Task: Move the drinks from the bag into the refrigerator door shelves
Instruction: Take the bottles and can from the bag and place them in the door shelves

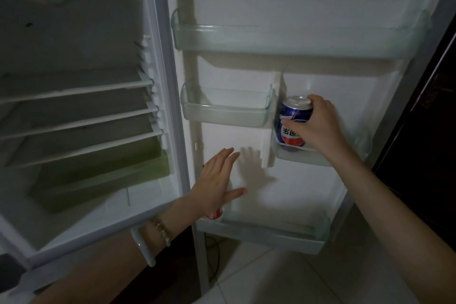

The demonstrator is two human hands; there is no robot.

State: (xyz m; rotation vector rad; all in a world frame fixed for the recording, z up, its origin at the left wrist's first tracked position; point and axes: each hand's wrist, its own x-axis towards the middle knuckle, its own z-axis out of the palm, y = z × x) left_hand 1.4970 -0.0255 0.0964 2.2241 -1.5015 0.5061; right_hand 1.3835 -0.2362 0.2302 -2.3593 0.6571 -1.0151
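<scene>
The refrigerator door stands open in front of me. My right hand (318, 123) is wrapped around a blue can (293, 116) that stands upright inside the small right-hand door shelf (345, 153). Fingers spread, my left hand (217, 180) hovers in front of the door's inner wall with nothing in it. Just under that hand a red can (214, 214) peeks out at the left end of the bottom door shelf (283, 234), mostly hidden. The bag is out of view.
A long top door shelf (283, 37) and a middle-left door shelf (227, 111) hold nothing. The fridge interior (74, 118) at left has wire racks and a green drawer. A dark cabinet (424, 118) stands right of the door. A pale tiled floor lies below.
</scene>
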